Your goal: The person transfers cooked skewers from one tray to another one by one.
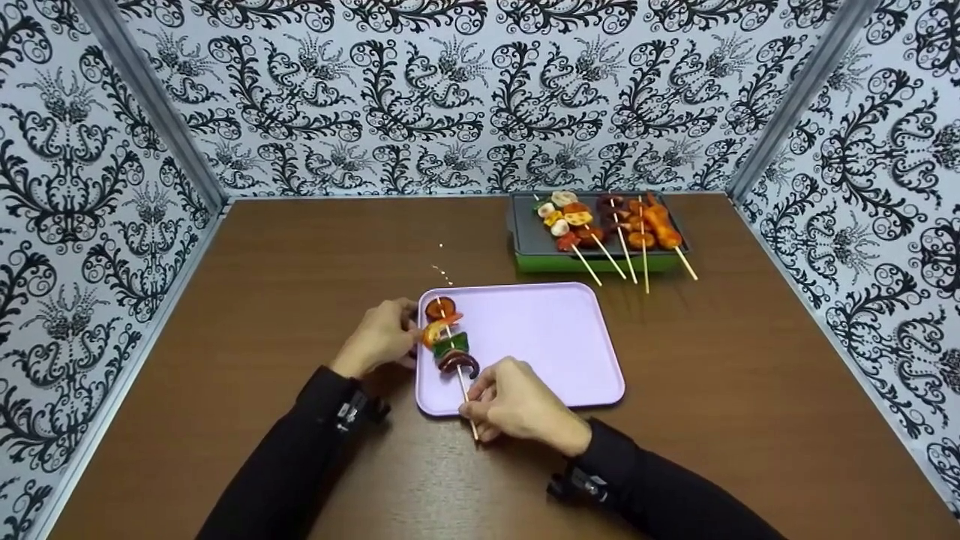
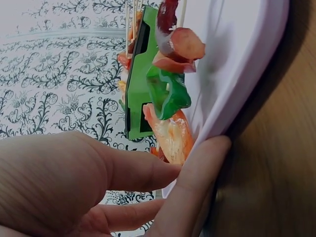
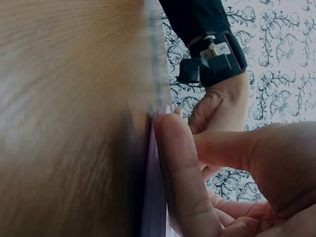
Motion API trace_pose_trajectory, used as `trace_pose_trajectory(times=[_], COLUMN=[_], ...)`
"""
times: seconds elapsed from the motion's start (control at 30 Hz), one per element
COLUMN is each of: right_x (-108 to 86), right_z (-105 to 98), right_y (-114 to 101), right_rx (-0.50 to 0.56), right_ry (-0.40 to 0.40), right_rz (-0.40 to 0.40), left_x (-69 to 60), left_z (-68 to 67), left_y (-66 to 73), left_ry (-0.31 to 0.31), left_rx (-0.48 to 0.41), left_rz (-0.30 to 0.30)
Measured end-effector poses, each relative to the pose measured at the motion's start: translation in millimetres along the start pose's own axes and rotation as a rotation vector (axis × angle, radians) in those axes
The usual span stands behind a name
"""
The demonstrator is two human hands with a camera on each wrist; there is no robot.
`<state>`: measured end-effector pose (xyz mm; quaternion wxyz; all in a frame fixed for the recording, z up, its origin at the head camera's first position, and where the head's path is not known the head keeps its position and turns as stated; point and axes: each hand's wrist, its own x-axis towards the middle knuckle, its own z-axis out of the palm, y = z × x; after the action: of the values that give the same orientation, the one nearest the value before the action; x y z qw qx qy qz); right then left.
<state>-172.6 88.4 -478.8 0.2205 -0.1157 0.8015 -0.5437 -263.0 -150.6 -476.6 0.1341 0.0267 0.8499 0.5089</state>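
Observation:
A skewer (image 1: 451,343) of toy food lies along the left side of a light purple tray (image 1: 540,337). It carries a dark round slice, a shrimp (image 2: 173,138), a green pepper piece (image 2: 168,93) and a dark red curled piece. My right hand (image 1: 517,401) pinches the skewer's wooden stick near its lower end, over the tray's front edge. At the tray's left rim, my left hand (image 1: 382,335) pinches the edge between thumb and finger, close beside the shrimp. In the right wrist view the fingers (image 3: 180,173) hide most of the stick.
Behind the tray, to the right, stands a green toy grill (image 1: 555,262) with a dark top. Several food skewers (image 1: 641,232) lie on it, their sticks jutting over its front. Small pale specks (image 1: 442,274) mark the brown table (image 1: 322,262). Patterned walls (image 1: 450,97) enclose the back and sides.

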Motion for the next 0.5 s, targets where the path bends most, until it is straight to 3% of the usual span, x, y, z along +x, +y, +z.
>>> trace_pose_trajectory(times=[0.2,0.5], right_x=[5.6,7.6], right_z=[11,16], right_y=[-2,-5], right_rx=[-0.015,-0.176], right_ry=[-0.014,0.000], right_rz=[-0.013,-0.073], left_x=[-0.5,-1.1], left_z=[-1.3,0.2], left_y=[-1.7,-2.0], left_ry=[0.005,0.017], left_rx=[-0.005,-0.011], left_rz=[0.018,0.011])
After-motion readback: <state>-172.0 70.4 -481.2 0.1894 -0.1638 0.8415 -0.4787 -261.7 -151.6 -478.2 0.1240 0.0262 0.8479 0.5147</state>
